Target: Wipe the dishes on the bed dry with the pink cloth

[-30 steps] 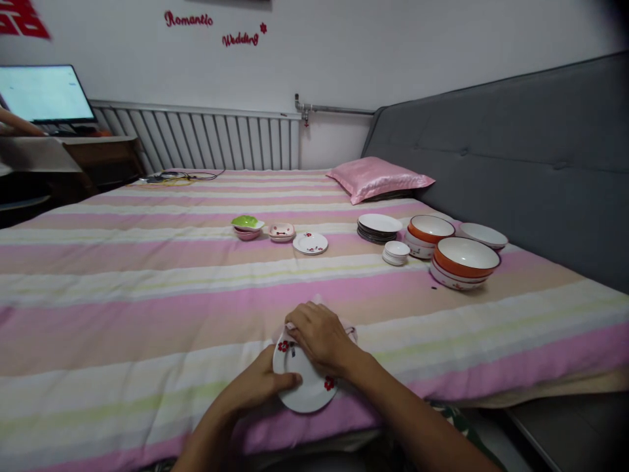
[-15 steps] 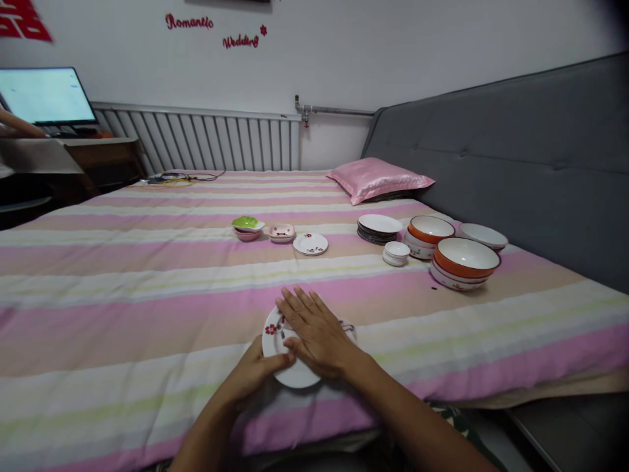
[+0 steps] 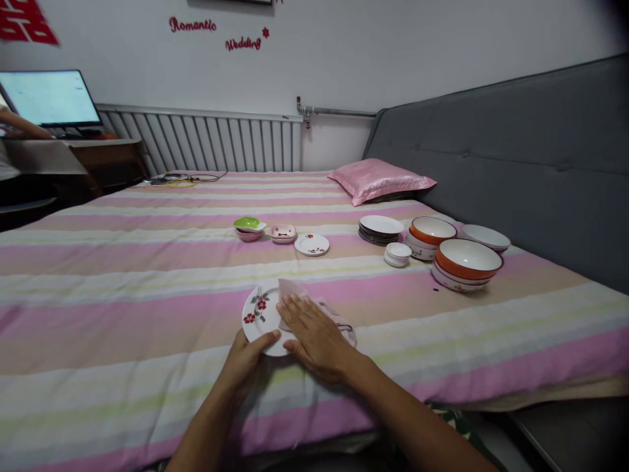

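My left hand [image 3: 244, 360] grips the near left rim of a white plate [image 3: 269, 328] with red flowers and grey leaves, its thumb on top. The plate is tilted just above the bed. My right hand [image 3: 317, 341] lies with flattened fingers on a pale pink cloth [image 3: 291, 290], pressing it against the plate's right side. Part of the cloth trails out to the right, past my knuckles; the rest is hidden under the palm. Farther back, another white plate [image 3: 312, 244] with red flowers lies on the bed.
Pink dishes [image 3: 284, 233] and a green leaf-shaped dish [image 3: 249, 224] sit back left of centre. To the right stand stacked plates [image 3: 381, 225], small white dishes [image 3: 397, 254] and orange-rimmed bowls [image 3: 466, 259]. A pink pillow [image 3: 378, 178] lies by the grey headboard [image 3: 521, 144]. Cables [image 3: 181, 179] lie far left.
The plate has moved left and slightly away from me with my left hand, showing more of its flowers. My right hand stays near its place, with more cloth visible beyond its fingers.
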`<control>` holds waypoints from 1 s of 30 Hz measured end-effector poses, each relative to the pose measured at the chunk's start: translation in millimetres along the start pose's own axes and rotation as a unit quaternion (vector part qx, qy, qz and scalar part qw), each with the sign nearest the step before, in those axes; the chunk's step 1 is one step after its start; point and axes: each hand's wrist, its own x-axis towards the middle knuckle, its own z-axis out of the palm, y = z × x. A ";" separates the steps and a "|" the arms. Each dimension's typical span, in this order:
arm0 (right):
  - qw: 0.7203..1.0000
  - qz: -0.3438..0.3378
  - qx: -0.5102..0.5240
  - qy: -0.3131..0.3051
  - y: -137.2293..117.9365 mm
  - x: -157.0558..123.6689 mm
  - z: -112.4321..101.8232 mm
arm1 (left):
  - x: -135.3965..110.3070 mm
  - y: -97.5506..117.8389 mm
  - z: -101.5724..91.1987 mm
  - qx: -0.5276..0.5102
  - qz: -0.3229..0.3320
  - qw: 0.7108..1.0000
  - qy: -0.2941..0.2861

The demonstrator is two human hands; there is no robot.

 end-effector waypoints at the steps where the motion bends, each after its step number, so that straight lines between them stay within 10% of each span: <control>1: 1.000 -0.006 0.009 0.008 -0.9 -0.1 -0.3 | 0.6 -0.1 -0.4 -0.006 0.004 1.000 0.003; 15: 0.959 0.084 0.117 0.243 3.6 2.1 4.9 | -3.6 -2.4 4.3 0.008 -0.001 0.999 0.037; 30: 1.000 -0.007 -0.028 0.006 -8.4 -1.7 14.2 | 3.1 2.7 1.9 -0.036 -0.014 0.998 0.054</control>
